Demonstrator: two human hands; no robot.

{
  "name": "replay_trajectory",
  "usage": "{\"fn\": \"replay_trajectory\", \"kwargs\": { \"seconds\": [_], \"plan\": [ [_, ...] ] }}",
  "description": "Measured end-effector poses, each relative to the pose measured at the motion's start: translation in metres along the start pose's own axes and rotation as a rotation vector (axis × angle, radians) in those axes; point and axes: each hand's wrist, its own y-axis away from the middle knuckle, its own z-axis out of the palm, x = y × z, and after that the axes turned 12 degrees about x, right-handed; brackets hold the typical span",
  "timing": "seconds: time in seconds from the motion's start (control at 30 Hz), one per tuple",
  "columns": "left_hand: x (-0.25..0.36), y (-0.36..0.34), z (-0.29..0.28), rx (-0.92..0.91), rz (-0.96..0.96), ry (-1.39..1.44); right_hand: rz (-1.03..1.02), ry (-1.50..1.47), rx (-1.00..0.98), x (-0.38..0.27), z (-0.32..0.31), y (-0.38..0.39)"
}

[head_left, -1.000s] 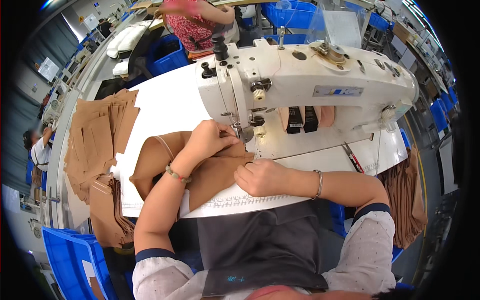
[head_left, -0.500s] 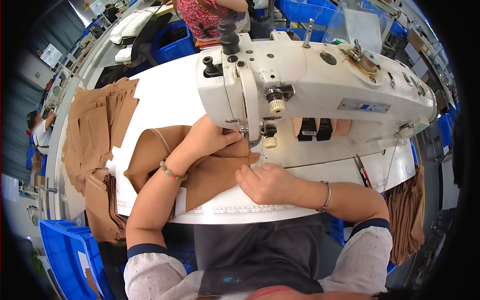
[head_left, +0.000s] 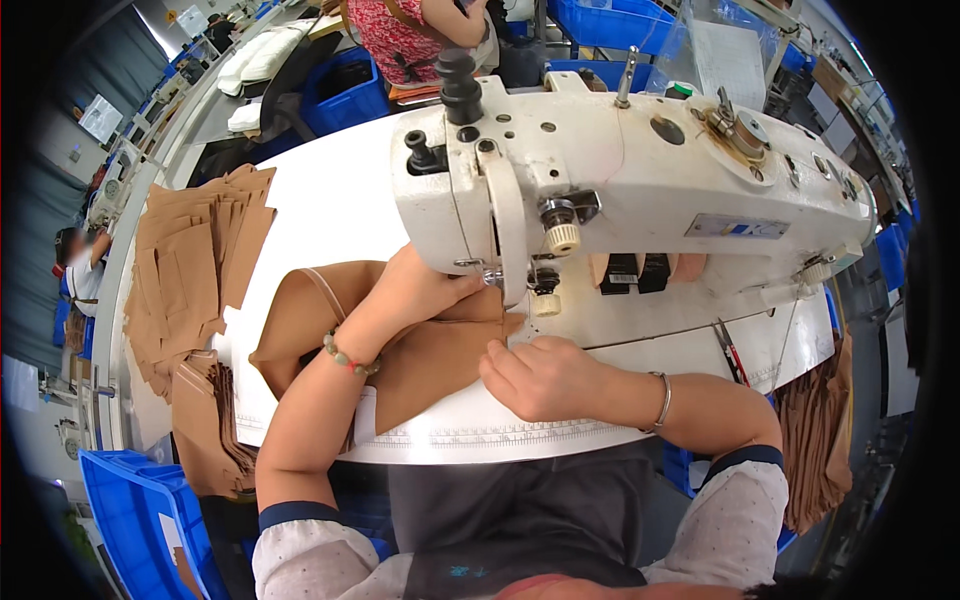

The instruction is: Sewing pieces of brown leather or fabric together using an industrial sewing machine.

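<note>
Grip: left hand [head_left: 415,297] lies palm-down on the tan fabric [head_left: 420,350], fingers extended toward the needle area, pressing rather than clasping; nothing is enclosed in it. Right hand [head_left: 535,375] rests on the fabric's right edge with fingers curled, fingertips on the cloth; whether it pinches the edge cannot be told.

Head view, single frame. The fabric lies flat on the white table [head_left: 330,210], directly in front of the person, its far end running under the head of the sewing machine [head_left: 620,190]. A narrow strap of the same colour loops off the piece's left side. The left hand's fingertips are just beside the presser foot [head_left: 492,280], partly hidden by the machine head. The right hand sits just right of the foot, near the front of the machine bed.

Left wrist carries a bead bracelet [head_left: 350,358]; right wrist a thin metal bangle [head_left: 663,400].

A printed ruler strip [head_left: 480,437] runs along the table's near edge, below the fabric.

To the left, well apart from the hands, a stack of cut tan pieces [head_left: 195,260] covers the table's edge; more pieces hang lower down. A blue bin [head_left: 135,510] stands at lower left. More tan pieces hang at the right, below the table [head_left: 815,440].

Another person in a red patterned top [head_left: 400,35] sits beyond the machine.
</note>
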Motion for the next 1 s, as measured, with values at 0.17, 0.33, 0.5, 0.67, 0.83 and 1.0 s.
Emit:
{"fn": "replay_trajectory", "kwargs": {
  "seconds": [0.17, 0.33, 0.5, 0.67, 0.83, 1.0],
  "plan": [
    [0.0, 0.001, -0.001, 0.005, -0.021, -0.016, -0.015, 0.013, 0.029, 0.003, -0.002, -0.004],
    [0.004, 0.002, -0.002, 0.009, -0.084, 0.166, -0.055, 0.035, 0.087, 0.006, -0.008, -0.006],
    [0.01, 0.006, 0.002, -0.004, -0.095, -0.015, -0.023, 0.037, 0.01, 0.002, -0.005, -0.004],
    [0.011, 0.005, 0.001, 0.004, -0.063, 0.032, -0.033, 0.006, -0.055, -0.002, -0.002, 0.001],
    [0.007, 0.005, 0.001, 0.0, -0.113, 0.011, -0.054, 0.04, -0.045, -0.002, -0.001, 0.001],
    [0.0, 0.0, 0.002, 0.024, -0.072, -0.054, -0.054, 0.043, -0.028, 0.002, 0.004, 0.001]
  ]
}}
